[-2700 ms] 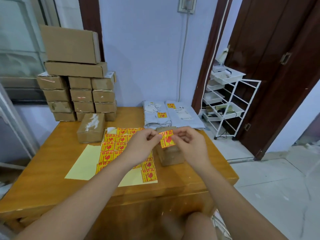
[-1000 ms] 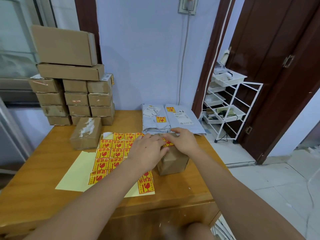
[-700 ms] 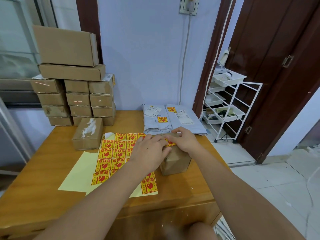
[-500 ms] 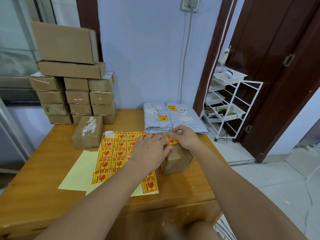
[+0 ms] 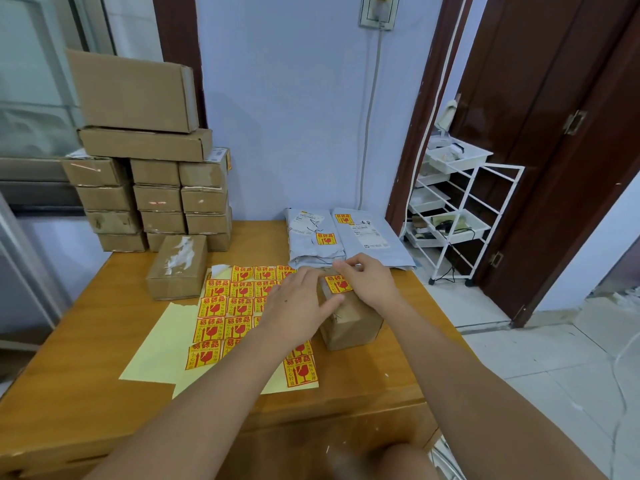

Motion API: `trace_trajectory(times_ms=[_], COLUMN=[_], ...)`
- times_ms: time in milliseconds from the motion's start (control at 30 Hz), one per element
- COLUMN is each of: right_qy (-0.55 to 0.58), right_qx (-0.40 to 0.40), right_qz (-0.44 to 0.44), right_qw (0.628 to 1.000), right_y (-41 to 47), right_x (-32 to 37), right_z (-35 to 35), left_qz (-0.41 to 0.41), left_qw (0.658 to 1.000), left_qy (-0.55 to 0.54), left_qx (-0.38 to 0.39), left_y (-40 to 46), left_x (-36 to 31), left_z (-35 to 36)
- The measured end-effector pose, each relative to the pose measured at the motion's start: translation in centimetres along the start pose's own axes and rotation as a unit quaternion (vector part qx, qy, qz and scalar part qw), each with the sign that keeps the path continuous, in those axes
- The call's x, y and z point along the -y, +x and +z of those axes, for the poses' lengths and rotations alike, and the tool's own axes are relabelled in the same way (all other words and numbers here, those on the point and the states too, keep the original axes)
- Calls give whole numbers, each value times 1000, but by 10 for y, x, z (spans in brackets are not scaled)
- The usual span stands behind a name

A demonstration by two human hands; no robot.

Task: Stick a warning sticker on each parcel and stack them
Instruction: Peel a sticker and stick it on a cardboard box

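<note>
A: Status of the box [image 5: 349, 320] in hand?

B: It is sitting on the table [image 5: 104, 341], just right of the sticker sheet [image 5: 225, 317]. A sticker [image 5: 338, 284] is lying on its top face. The left hand [image 5: 298, 306] is resting over the box's left edge with fingers straight, gripping nothing. The right hand [image 5: 369, 280] is pressing on the box top beside the sticker; its fingers are curling slightly, and I cannot tell whether they are pinching the sticker's edge.

A: What is reading as done?

B: Behind the box, two grey mailers [image 5: 318, 237] are lying side by side, each carrying a sticker. That part is looking complete.

A: And what is remaining?

B: This box is waiting to be stacked. Left of the sheet, a lone box [image 5: 178, 266] is showing no sticker on the faces in view. Behind that, the box stack [image 5: 152, 188] is standing against the wall; its visible faces are mostly bare, though the view there is poor. The sheet is holding many stickers, so I am judging the task well short of finished.
</note>
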State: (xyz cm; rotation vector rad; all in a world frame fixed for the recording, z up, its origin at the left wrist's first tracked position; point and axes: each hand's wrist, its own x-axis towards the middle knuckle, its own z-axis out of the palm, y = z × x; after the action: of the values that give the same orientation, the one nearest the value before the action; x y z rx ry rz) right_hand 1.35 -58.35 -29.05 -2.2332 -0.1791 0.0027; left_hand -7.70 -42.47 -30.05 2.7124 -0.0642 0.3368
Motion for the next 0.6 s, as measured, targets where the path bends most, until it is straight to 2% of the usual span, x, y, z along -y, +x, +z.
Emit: trace_trajectory(times_ms=[233,600], right_qy=[-28,-28], right_qx=[36,158], right_qz=[4,19], right_qw=[999,987], right_y=[-4,-3], right_x=[6,5], right_z=[-5,-19], left_qz=[9,-1], left_qw=[998,995], left_qy=[19,28], left_qx=[65,98], left_y=[1,-2], left_x=[-4,-6], left_z=[-18,-21])
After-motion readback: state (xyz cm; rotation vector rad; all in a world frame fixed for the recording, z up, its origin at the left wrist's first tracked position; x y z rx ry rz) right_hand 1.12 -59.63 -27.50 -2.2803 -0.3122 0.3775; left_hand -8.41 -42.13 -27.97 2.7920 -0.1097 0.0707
